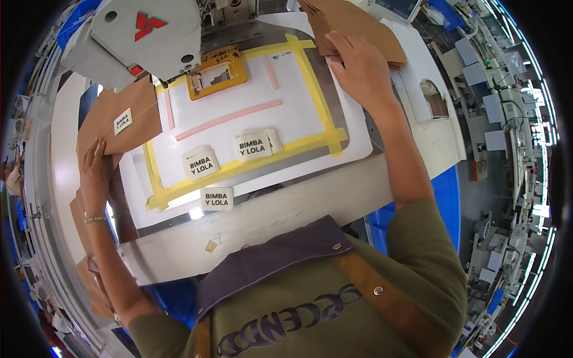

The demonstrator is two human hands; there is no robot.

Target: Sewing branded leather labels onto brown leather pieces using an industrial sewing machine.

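One labelled brown panel (141, 121) at extended left hand (95, 170), right hand (359, 67) curled at panel stack (365, 27), pinches unclear; likely light, pliable; take edges.

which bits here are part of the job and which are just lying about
Likely part of the job:
- brown panel, under the left hand
- brown stack, at the right hand
- loose labels
- taped board
- machine

Probably just lying about:
- tan scrap on the table
- blue bin

Brown panel (141, 126) bearing white label (122, 121), left, brown sheets (367, 30) stacked, upper right
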